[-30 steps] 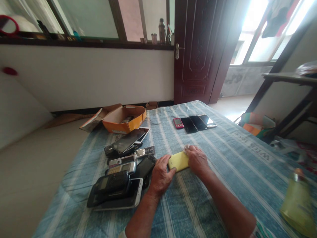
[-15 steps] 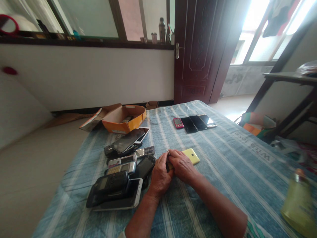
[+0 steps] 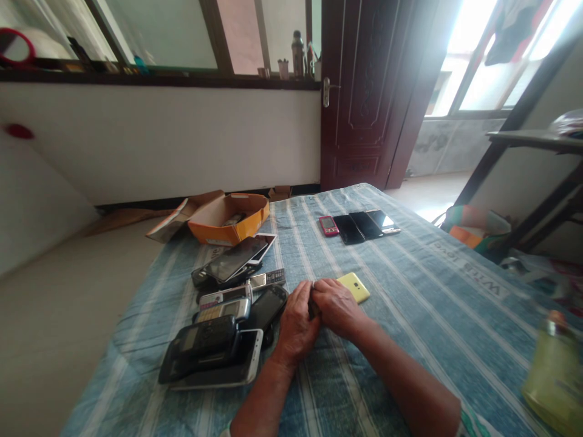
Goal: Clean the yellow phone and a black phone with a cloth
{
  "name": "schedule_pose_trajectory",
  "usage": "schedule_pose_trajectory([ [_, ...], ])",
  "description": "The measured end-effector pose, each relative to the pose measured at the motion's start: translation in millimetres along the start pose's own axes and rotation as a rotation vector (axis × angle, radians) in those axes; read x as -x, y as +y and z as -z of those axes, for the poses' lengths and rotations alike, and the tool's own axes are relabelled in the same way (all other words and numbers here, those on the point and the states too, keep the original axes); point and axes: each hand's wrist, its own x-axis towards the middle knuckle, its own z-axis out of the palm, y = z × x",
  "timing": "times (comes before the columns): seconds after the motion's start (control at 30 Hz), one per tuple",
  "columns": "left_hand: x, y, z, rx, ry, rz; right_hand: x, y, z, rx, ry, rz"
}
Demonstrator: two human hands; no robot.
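Note:
My left hand (image 3: 297,325) and my right hand (image 3: 337,308) meet over the cloth, fingers curled around a small dark item that they almost fully cover. What it is I cannot make out. Beyond my right wrist, a yellow phone (image 3: 357,287) lies face down, partly behind that hand. To the left of my left hand is a dark phone (image 3: 265,308), one of a pile. A keypad phone (image 3: 268,280) lies just above it. Stacked nearer are a black handset (image 3: 204,337) and a white-edged smartphone (image 3: 254,358).
An open orange box (image 3: 250,227) stands at the table's far left. Farther back on the striped blue cloth (image 3: 401,303), a pink phone (image 3: 328,226) lies beside several dark smartphones (image 3: 350,230). A yellowish bottle (image 3: 553,370) is at the right edge.
Both hands stay closed together in nearly the same place, with only slight finger movement. The whole view has shifted very slightly.

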Motion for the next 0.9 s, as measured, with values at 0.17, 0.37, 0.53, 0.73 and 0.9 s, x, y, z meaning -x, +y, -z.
schedule_pose_trajectory([
  [0.17, -1.0, 3.0, -0.5, -0.013, -0.015, 0.064, -1.2, 13.4, 2.5, 0.075, -0.019, -0.126],
  [0.37, -2.2, 8.9, 2.1, -0.015, -0.025, 0.099, 5.3, 38.6, 9.1, 0.129, 0.012, -0.341],
  [0.53, -2.8, 10.4, 3.1, -0.015, -0.018, 0.085, 6.3, 41.6, 7.4, 0.194, 0.022, -0.448],
  [0.73, -2.1, 5.0, -0.4, -0.009, 0.002, 0.052, 2.5, 13.2, -3.7, 0.130, 0.020, -0.181],
  [0.9, -1.6, 2.7, -0.6, 0.003, 0.021, 0.010, 0.3, 4.9, -5.3, 0.044, 0.028, -0.034],
])
